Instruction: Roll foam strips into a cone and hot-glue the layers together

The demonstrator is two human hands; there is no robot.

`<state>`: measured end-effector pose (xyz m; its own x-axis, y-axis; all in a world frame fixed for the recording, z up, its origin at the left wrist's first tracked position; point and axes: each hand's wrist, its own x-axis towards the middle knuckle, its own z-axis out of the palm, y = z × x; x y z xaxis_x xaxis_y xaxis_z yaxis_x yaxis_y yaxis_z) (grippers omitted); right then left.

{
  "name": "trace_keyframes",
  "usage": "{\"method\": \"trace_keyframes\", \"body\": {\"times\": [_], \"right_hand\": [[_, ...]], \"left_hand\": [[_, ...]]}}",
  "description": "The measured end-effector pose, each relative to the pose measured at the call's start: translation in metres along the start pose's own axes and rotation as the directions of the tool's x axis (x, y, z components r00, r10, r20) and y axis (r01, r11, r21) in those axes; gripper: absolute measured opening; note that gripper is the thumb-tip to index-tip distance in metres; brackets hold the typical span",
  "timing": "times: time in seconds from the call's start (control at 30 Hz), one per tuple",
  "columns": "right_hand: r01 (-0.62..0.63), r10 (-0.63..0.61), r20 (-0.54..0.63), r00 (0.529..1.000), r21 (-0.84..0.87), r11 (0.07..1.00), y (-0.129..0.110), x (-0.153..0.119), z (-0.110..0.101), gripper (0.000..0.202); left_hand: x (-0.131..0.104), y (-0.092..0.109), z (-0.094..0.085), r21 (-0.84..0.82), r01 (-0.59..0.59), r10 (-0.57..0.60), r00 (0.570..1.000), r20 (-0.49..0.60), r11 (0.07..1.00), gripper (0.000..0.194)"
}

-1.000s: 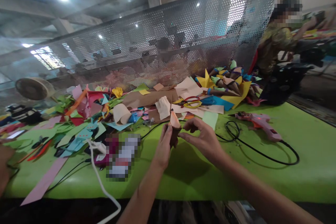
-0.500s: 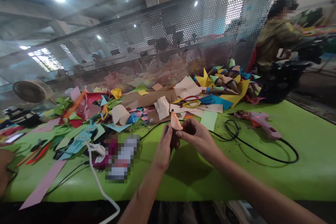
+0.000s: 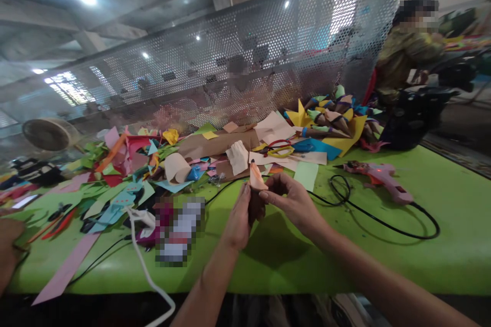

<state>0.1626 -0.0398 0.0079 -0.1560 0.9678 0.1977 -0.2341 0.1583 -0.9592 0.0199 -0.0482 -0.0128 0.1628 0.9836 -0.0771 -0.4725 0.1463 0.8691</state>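
Observation:
Between my two hands is a small peach paper cone [image 3: 257,178] with a dark tip, held upright above the green table. The fingers of my left hand [image 3: 241,217] are closed on its lower left side. My right hand [image 3: 289,195] pinches its lower right edge between thumb and fingers. Part of the cone's base is hidden by the fingers. Right of my hands lies a pink hot glue gun [image 3: 383,181] with a lit red spot and a black cord. Behind the cone are red-and-yellow scissors [image 3: 278,149] and a crumpled cream piece [image 3: 238,157].
Colored paper scraps [image 3: 126,156] heap along the back left. Several paper cones [image 3: 333,117] are piled at the back right before a perforated metal screen [image 3: 230,71]. A white cable [image 3: 141,260] crosses the table [image 3: 433,260]. A person [image 3: 406,56] is at far right.
The peach cone has turned slightly in my fingers, showing more of its inner fold. Both hands stay in nearly the same place; the view has shifted a little.

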Motion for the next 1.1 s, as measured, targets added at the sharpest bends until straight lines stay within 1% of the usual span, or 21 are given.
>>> {"method": "trace_keyframes", "body": {"times": [0.07, 0.17, 0.27, 0.37, 0.43, 0.53, 0.63, 0.83, 0.97, 1.1], "right_hand": [[0.004, -0.005, 0.013, 1.000, 0.040, 0.999, -0.0017, -0.0001, -0.0005, 0.043], [0.031, -0.031, -0.004, 1.000, 0.041, 0.999, -0.0042, -0.0006, -0.0017, 0.039], [0.041, -0.041, -0.028, 0.999, -0.010, 0.999, -0.0052, -0.0015, -0.0019, 0.037], [0.063, -0.067, -0.050, 0.997, -0.080, 0.995, -0.0050, -0.0022, -0.0010, 0.036], [0.079, -0.085, -0.058, 0.995, -0.102, 0.992, -0.0048, -0.0022, -0.0005, 0.035], [0.080, -0.088, -0.068, 0.994, -0.116, 0.990, -0.0040, -0.0013, -0.0009, 0.034], [0.071, -0.078, -0.060, 0.995, -0.106, 0.992, -0.0027, -0.0002, -0.0018, 0.033], [0.083, -0.090, -0.057, 0.994, -0.106, 0.991, -0.0023, 0.0005, -0.0011, 0.035], [0.059, -0.063, -0.043, 0.997, -0.086, 0.995, -0.0038, 0.0005, -0.0026, 0.036], [0.057, -0.059, -0.034, 0.998, -0.051, 0.997, -0.0037, 0.0006, -0.0047, 0.034]], "left_hand": [[0.0003, 0.0014, 0.0005, -0.035, 0.011, -0.011, 1.000, -0.006, 0.999, 0.047], [-0.0001, 0.0032, 0.0015, -0.055, 0.016, -0.017, 1.000, -0.020, 0.998, 0.048], [-0.0003, 0.0033, 0.0018, -0.062, 0.025, -0.027, 0.999, -0.030, 0.998, 0.048], [0.0001, 0.0017, 0.0012, -0.064, 0.010, -0.012, 1.000, -0.021, 0.998, 0.047], [0.0002, 0.0006, 0.0008, -0.047, -0.004, 0.004, 1.000, -0.005, 0.999, 0.046], [-0.0001, -0.0003, 0.0002, -0.009, 0.002, -0.002, 1.000, -0.012, 1.000, 0.045], [-0.0003, -0.0005, -0.0001, 0.004, 0.006, -0.006, 1.000, -0.012, 1.000, 0.043], [0.0011, -0.0002, 0.0007, -0.007, -0.020, 0.020, 0.999, 0.041, 1.000, 0.040], [0.0017, 0.0004, 0.0000, -0.036, 0.017, -0.017, 1.000, 0.011, 0.999, 0.044], [0.0013, 0.0011, -0.0006, -0.046, 0.029, -0.030, 0.999, -0.012, 0.998, 0.049]]}}
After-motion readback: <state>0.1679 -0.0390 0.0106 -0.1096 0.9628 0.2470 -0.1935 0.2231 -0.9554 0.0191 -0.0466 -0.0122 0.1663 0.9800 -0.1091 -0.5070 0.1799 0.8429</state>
